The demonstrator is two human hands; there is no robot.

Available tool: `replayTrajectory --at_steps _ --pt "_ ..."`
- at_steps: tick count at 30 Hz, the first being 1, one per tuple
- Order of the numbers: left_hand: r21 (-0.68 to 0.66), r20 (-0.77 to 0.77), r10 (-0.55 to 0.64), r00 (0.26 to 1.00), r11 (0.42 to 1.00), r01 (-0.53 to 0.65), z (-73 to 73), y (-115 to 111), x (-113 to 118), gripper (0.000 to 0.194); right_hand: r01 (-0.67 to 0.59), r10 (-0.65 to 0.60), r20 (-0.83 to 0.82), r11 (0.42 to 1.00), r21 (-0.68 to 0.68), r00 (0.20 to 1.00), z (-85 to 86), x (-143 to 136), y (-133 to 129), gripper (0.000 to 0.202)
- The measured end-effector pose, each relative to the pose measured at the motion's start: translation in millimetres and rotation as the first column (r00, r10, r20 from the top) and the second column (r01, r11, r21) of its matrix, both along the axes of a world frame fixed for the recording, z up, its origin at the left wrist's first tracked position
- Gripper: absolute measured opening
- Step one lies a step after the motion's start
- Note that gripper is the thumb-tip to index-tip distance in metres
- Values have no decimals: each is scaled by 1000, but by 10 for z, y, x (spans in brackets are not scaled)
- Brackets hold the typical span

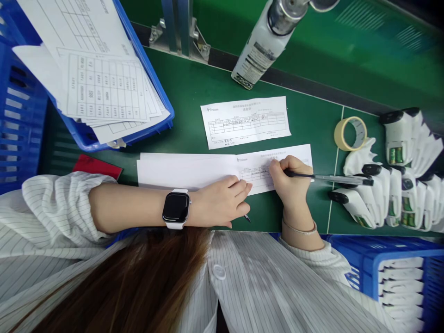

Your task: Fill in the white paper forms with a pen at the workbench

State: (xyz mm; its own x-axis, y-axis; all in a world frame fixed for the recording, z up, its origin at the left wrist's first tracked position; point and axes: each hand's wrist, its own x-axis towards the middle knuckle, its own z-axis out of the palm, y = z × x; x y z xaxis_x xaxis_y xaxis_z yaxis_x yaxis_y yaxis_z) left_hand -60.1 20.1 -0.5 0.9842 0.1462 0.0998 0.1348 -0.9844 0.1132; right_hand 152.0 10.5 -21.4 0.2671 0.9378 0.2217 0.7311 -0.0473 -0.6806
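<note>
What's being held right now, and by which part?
Right hand: a pen, gripped near its dark end, clear barrel sticking out. Left hand lies partly over the paper; whether it holds the dark-tipped item beneath cannot be told.

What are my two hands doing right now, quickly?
Left hand: lying palm down, partly on the open booklet, fingers loosely bent.
Right hand: closed on a pen, over the form.
</note>
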Motion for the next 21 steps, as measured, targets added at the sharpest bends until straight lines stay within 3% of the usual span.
replayTrajectory --at_steps 7,13,21 --pt "-2 -9 -4 1000 1000 4 12 8 2 48 -15 15 21 1000 -1 1000 2 1 2 36" --pt "-2 -12 -4 1000 1000 4 23 15 -2 48 33 -31 -61 999 33 998 4 22 1 37" --pt "-10 -21 -26 999 1000 26 55 32 4 47 46 -45 22 999 -28 999 21 9 10 36"
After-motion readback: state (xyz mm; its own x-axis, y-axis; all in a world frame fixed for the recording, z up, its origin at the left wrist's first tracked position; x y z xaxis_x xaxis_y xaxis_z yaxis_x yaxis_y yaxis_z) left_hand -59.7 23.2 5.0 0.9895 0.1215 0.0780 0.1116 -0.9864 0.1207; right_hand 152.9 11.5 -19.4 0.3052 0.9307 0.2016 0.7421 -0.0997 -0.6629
